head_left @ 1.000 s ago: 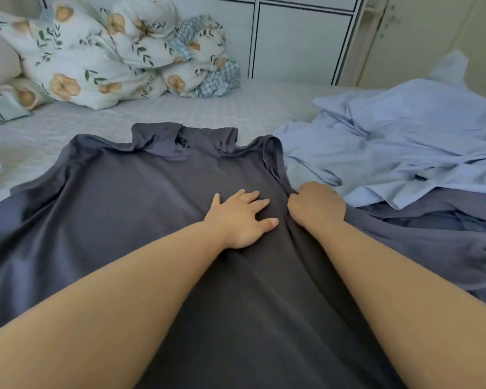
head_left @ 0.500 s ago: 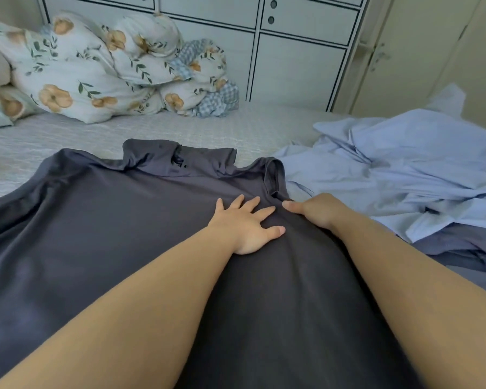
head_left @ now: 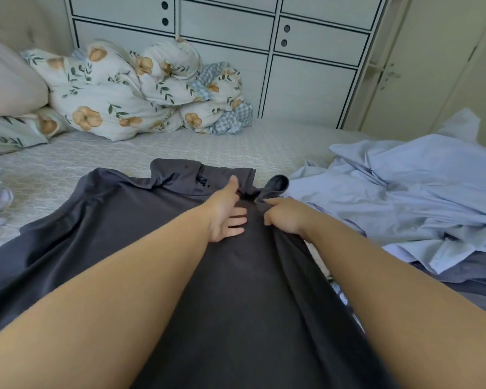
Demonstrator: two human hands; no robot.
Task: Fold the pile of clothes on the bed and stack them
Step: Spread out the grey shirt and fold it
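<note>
Head view: dark shirt (head_left: 118,234) spread mid-bed, collar toward far edge. Left hand (head_left: 226,213) flat, fingers spread, pinning it; right hand (head_left: 284,217) pinches right edge. Risk: overpull bunches fabric or snags blue pile (head_left: 410,186) just beside.

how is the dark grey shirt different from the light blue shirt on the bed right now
The dark grey shirt lies spread out in front of the person; the light blue shirt lies crumpled to the right. The left hand rests flat on the grey shirt and the right hand pinches its edge; no hand touches the blue one. Both lie on the bed, unfolded.
</note>
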